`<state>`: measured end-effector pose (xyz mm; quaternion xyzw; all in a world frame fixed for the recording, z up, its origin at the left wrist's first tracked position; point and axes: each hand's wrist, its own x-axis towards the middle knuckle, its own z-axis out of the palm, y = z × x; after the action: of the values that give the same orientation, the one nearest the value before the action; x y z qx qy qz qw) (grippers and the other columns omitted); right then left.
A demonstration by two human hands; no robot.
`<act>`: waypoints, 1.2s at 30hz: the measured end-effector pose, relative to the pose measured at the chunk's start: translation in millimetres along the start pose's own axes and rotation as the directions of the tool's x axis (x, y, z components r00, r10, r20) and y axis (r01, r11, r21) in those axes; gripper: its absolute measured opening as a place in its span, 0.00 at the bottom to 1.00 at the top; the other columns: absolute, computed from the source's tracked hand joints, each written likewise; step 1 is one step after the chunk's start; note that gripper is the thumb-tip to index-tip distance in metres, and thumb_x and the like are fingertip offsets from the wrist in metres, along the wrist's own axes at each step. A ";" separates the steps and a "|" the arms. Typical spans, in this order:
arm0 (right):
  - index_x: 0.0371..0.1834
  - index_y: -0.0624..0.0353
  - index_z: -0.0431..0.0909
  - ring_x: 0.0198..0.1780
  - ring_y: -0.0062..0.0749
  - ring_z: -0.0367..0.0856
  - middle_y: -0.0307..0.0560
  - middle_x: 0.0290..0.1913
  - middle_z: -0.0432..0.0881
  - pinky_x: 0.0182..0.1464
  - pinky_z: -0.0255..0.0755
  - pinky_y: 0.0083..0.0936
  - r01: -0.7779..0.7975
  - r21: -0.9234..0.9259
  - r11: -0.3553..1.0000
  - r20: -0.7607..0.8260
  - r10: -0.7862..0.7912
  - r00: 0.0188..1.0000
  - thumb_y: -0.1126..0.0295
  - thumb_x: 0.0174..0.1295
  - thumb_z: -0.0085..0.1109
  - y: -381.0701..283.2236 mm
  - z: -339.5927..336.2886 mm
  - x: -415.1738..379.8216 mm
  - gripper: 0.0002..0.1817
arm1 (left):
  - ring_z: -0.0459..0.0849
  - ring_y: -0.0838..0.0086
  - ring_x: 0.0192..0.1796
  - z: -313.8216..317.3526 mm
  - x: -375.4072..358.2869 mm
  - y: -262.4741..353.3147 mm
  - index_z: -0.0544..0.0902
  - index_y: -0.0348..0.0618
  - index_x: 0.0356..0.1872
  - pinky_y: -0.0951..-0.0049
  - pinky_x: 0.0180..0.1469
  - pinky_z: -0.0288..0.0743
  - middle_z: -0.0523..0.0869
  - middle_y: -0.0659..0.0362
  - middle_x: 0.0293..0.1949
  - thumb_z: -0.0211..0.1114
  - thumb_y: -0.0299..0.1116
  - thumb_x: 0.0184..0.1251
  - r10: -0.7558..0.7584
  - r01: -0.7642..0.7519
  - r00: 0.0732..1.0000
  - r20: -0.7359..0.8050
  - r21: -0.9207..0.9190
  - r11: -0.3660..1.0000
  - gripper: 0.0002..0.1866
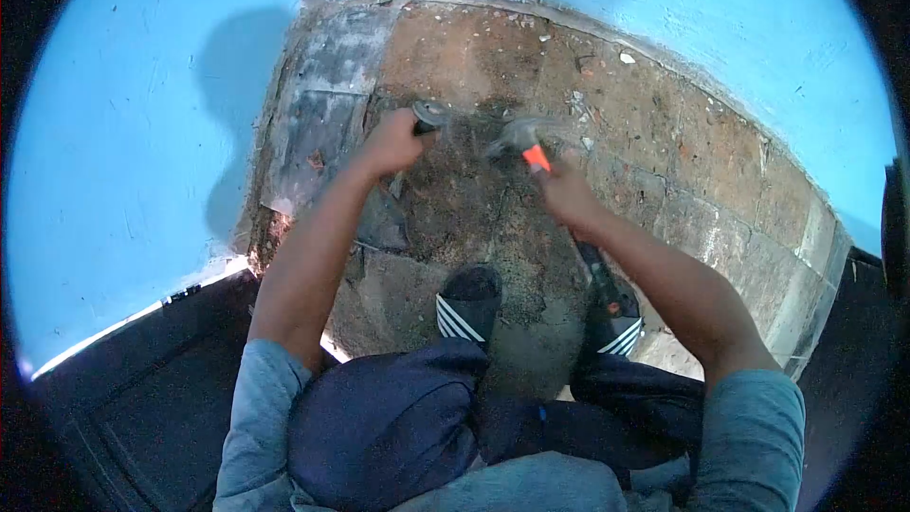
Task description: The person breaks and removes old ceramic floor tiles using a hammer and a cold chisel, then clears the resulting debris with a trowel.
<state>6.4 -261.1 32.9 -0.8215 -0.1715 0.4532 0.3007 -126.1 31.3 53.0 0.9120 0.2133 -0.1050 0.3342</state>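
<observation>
Chisel (pixel 431 115) is what our left hand (pixel 391 142) is wrapping around, fingers clamped on its dark shaft with the flattened metal head poking out above the fist, tip pressed down toward the stone floor (pixel 664 161) near the wall. Our right hand (pixel 566 192) is gripping the orange handle of a hammer (pixel 519 137), whose grey head is blurring with motion just to the right of the chisel head, near it but apart from it. To do this stroke well, we are judging that the chisel should be kept steady and tilted slightly, with the fist held low on the shaft so the knuckles are sitting clear of the hammer's path, and that the blow should be landing square on the chisel head rather than glancing off.

We are squatting, knees in dark trousers (pixel 389 417) folded up in front, with black slides bearing white stripes (pixel 464 308) planted on the floor below the hands. That floor is looking rough and patchy: brown and grey slabs, a darker scraped area around the tools, and small pale chips scattered toward the far edge. Bright blue painted walls (pixel 123 133) are meeting in a corner behind the work, and our shadow is falling on the left one. A dark door or panel (pixel 142 389) is standing at lower left, with a strip of light along its top.
</observation>
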 end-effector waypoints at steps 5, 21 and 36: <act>0.39 0.64 0.75 0.22 0.36 0.76 0.47 0.23 0.75 0.24 0.70 0.37 -0.001 -0.043 0.999 -0.194 -0.008 0.981 0.50 0.75 0.51 -6.2 -43.3 11.9 0.23 | 0.87 0.53 0.52 -22.6 -5.1 -16.4 0.86 0.41 0.52 0.58 0.55 0.77 0.89 0.47 0.48 0.70 0.38 0.66 0.042 -0.051 0.998 -0.054 -0.185 0.982 0.17; 0.39 0.57 0.74 0.21 0.18 0.67 0.32 0.24 0.70 0.23 0.62 0.21 0.276 0.311 0.910 -0.422 -0.128 0.897 0.52 0.78 0.49 -66.9 -110.3 14.3 0.18 | 0.85 0.71 0.51 -21.8 -14.7 -7.6 0.86 0.42 0.53 0.64 0.56 0.76 0.90 0.55 0.48 0.70 0.33 0.67 0.050 -0.026 0.996 0.076 -0.289 0.957 0.15; 0.54 0.67 0.79 0.50 0.68 0.82 0.71 0.45 0.84 0.51 0.74 0.54 0.271 -0.034 0.962 -0.123 -0.273 0.954 0.53 0.74 0.51 -84.8 15.9 11.2 0.24 | 0.88 0.68 0.46 -5.3 -1.5 -14.0 0.86 0.41 0.51 0.64 0.52 0.76 0.91 0.49 0.43 0.71 0.37 0.64 0.006 0.020 0.995 0.100 -0.248 0.969 0.17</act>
<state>-2.0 -185.0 74.3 -0.8195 -0.2674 0.3530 0.3637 -133.6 43.8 49.5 0.8558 0.2111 -0.1240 0.4557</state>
